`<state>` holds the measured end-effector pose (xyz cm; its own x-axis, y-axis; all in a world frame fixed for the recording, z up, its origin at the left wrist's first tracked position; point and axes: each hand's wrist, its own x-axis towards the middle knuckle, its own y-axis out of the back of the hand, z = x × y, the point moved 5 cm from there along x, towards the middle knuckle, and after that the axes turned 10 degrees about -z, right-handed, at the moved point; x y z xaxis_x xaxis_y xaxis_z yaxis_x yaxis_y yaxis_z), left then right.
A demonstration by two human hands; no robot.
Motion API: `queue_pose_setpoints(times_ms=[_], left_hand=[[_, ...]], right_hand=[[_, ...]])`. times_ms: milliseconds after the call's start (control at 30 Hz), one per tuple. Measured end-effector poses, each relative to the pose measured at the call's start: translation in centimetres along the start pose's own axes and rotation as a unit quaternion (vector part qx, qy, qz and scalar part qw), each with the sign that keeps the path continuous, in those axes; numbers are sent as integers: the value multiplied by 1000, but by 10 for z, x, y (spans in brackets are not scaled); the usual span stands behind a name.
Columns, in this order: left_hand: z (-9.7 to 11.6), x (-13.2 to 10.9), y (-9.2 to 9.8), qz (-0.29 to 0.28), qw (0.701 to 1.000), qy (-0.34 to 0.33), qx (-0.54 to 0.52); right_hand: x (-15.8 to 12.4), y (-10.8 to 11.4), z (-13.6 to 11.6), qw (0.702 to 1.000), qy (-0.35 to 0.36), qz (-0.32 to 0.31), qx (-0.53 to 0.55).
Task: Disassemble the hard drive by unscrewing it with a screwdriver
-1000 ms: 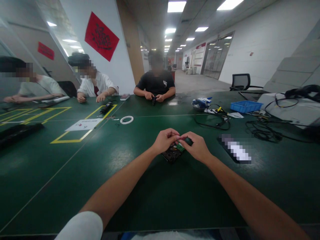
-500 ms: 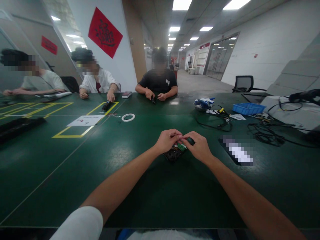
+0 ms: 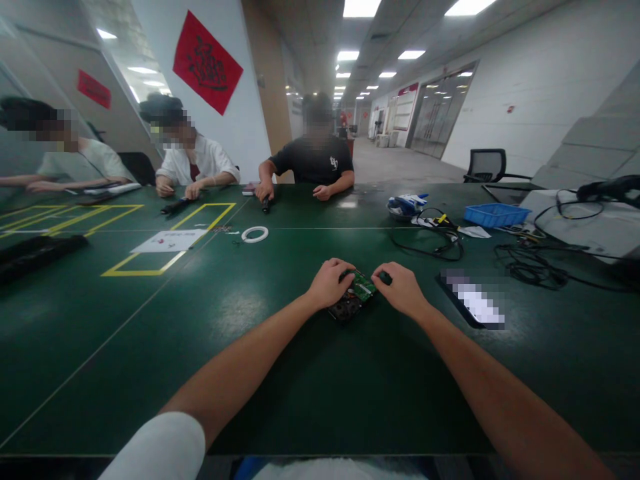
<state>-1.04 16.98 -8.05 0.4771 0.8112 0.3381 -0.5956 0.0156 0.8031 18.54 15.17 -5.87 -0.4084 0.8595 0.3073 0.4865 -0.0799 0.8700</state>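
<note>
Fingers of the left hand (image 3: 330, 283) hold the small green circuit board (image 3: 363, 285) down on the dark green table (image 3: 300, 380). The right hand (image 3: 404, 291) pinches a tiny black knob (image 3: 384, 277) beside it; a weak pinch may let it roll away.

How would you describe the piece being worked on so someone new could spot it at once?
On the big green table, follow the person's bare forearms to where the left hand and right hand nearly meet. The left hand holds a small black device lying flat there. Its bright green circuit board sets it apart from the black cables and blue tray further right.
</note>
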Motion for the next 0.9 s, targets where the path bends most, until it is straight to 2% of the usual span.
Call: queue_pose_setpoints(times_ms=[133, 233, 633, 900], left_hand=[[-1, -1, -14, -44, 998, -29, 29], [-2, 0, -18, -59, 997, -33, 39], [0, -2, -16, -76, 996, -27, 38], [-1, -1, -16, -75, 996, -22, 33]], right_hand=[[1, -11, 3, 1000, 10, -29, -4], [1, -16, 2, 999, 15, -35, -2], [6, -21, 5, 999, 5, -42, -30], [5, -20, -1, 994, -1, -50, -95]])
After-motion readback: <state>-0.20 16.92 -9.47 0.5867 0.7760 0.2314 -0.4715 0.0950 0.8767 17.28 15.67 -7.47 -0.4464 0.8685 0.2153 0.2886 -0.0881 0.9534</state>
